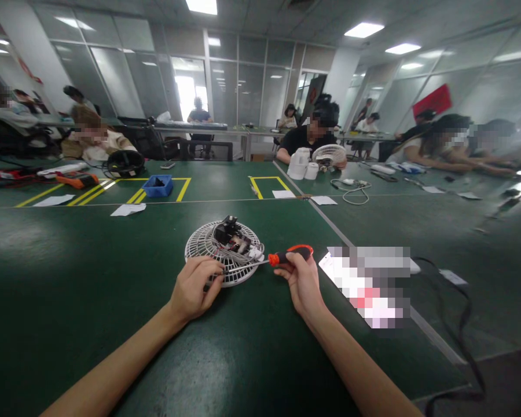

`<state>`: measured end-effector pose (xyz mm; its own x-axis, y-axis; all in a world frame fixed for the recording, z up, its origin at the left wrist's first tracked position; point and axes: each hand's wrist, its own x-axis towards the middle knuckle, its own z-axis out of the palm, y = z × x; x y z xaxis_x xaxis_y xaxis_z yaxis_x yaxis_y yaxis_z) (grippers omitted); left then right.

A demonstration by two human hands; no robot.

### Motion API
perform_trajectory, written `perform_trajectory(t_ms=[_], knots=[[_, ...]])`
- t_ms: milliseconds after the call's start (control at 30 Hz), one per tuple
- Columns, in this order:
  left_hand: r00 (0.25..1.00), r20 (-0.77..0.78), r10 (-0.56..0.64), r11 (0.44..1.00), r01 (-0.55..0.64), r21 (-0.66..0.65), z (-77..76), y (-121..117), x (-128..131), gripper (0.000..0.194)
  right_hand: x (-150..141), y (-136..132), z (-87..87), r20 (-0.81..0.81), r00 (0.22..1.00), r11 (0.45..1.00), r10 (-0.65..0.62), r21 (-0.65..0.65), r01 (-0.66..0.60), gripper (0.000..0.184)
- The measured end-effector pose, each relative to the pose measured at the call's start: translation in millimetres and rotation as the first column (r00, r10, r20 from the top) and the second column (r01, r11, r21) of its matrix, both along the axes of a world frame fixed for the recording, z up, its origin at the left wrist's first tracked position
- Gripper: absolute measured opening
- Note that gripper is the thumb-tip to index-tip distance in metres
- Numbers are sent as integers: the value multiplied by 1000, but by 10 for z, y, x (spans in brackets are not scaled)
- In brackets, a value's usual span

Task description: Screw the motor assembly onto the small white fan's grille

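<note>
A white round fan grille (200, 246) lies on the green table, with a black motor (228, 230) and tangled wires (238, 255) on top of it. My right hand (301, 281) is closed around the red and black handle of a screwdriver (247, 266), whose metal shaft points left across the grille's near side. At the tip of the shaft, my left hand (196, 288) is closed in a pinch beside the grille's near edge. Whatever small thing lies between those fingertips is hidden.
Right of my hand lies a lit phone-like screen (336, 272), partly blurred, with a black cable (466, 313) beyond. Farther back are a blue bin (157, 186), papers (129, 209) and white fan parts (298, 165). A person (304, 139) across the table handles another fan.
</note>
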<state>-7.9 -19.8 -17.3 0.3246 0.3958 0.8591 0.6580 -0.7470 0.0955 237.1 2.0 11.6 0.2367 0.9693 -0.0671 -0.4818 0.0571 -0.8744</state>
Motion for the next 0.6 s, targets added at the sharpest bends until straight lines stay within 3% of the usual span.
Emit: perform_trajectory(t_ms=[333,600], knots=[[988,-133,-82,987,99,125,97,-30,161,16,7,16,3,-60,998,999,32,-23,-33,41],[1000,-25,-19,1000,19,8,300,86,219,11,54,48,56,-198,980,997,15,-66,-29,22]])
